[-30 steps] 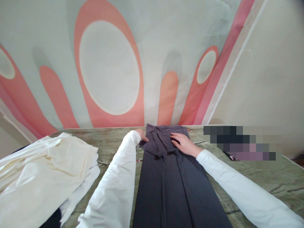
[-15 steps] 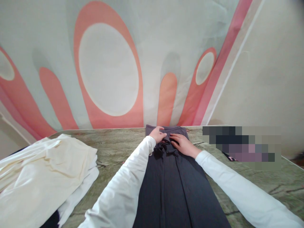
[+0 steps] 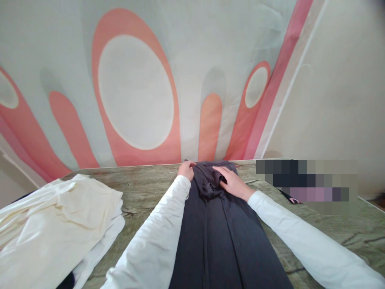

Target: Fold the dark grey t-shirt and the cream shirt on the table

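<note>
A long dark garment (image 3: 221, 237), trousers or a skirt, lies lengthwise on the table in front of me. Its far end is a purplish-grey band with bunched, folded cloth in the middle. My left hand (image 3: 186, 170) is at the upper left corner of that band, fingers closed on its edge. On the right side, my right hand (image 3: 231, 182) bends over the bunched cloth, with thumb and fingers around a fold of it. Some of its fingertips are hidden by the fabric. Two long lines run down the garment from the bunch; I cannot tell whether they are ties or creases.
On the left lies a pile of cream and white clothes (image 3: 57, 216), with dark cloth showing beneath. A blurred-out patch on the right covers other items; a dark printed cloth corner (image 3: 290, 196) sticks out. The wood-patterned table (image 3: 144, 184) meets a patterned backdrop (image 3: 186, 80) behind.
My left hand has moved left from the bunched middle to the band's corner. The bunched cloth has spread and shifted, and my right hand has lifted a fold slightly.
</note>
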The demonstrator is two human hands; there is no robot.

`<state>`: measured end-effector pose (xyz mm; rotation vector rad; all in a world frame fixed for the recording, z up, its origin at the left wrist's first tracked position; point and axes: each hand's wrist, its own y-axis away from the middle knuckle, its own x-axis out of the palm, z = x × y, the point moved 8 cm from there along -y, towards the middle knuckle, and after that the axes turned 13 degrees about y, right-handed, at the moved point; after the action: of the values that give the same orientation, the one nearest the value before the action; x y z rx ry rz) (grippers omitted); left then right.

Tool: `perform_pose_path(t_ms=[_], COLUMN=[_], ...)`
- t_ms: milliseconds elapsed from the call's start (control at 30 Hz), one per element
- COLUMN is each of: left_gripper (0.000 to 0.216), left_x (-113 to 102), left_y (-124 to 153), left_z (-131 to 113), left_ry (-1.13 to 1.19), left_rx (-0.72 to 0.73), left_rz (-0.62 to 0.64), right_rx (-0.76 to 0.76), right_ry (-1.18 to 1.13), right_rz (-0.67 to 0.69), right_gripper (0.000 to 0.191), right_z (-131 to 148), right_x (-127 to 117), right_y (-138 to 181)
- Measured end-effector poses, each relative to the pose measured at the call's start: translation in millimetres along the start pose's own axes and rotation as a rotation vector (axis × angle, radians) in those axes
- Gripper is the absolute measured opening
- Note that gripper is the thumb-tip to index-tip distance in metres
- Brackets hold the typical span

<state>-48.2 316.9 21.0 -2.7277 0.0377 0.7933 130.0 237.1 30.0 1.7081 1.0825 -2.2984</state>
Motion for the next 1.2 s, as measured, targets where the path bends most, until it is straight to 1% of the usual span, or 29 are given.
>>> perform_pose_path(t_ms=[100,167,300,367,500,533,600,700,767,833,900,967,1000,1067,1200], left_gripper=[0.025,0.024,0.029,0.035,0.041,0.042,0.045,0.047,0.047,0.048,0.047,0.043,0.041,0.036,0.036], left_x=[2,6,13,16,26,28,30,32,33,33,32,28,25,18,10], left_y=[4,6,6,6,7,7,7,8,8,8,7,6,5,4,5], left_z=[4,6,8,10,12,13,15,17,17,17,16,15,14,12,8], left_ry=[-0.105,-0.165,-0.264,-0.304,-0.377,-0.394,-0.422,-0.451,-0.463,-0.468,-0.469,-0.469,-0.468,-0.466,-0.458], left_rx=[0.063,0.09,0.124,0.139,0.164,0.164,0.157,0.145,0.139,0.137,0.137,0.135,0.134,0.132,0.147], left_rz=[-0.003,-0.002,0.024,0.055,0.149,0.169,0.195,0.215,0.218,0.214,0.201,0.172,0.151,0.106,0.063], right_rx=[-0.093,-0.107,-0.001,0.045,0.053,0.055,0.072,0.062,-0.003,-0.077,-0.14,-0.2,-0.228,-0.261,-0.252], right_ry=[0.033,0.027,-0.045,-0.06,-0.044,-0.035,-0.02,-0.044,-0.12,-0.233,-0.336,-0.386,-0.391,-0.385,-0.407], right_rz=[0.022,-0.002,-0.168,-0.2,-0.098,-0.08,-0.084,-0.103,-0.056,0.05,0.185,0.287,0.313,0.319,0.297], right_gripper=[0.045,0.035,0.036,0.035,0.034,0.034,0.036,0.036,0.033,0.027,0.021,0.025,0.029,0.033,0.023], right_z=[9,9,-10,-22,-36,-37,-37,-26,-8,13,33,49,54,59,56], right_x=[-3,-6,-15,-13,7,10,9,-4,-12,-16,-17,-16,-15,-14,-11], right_y=[0,-1,-3,-2,0,0,0,-2,-5,-7,-6,-3,-2,-1,-2])
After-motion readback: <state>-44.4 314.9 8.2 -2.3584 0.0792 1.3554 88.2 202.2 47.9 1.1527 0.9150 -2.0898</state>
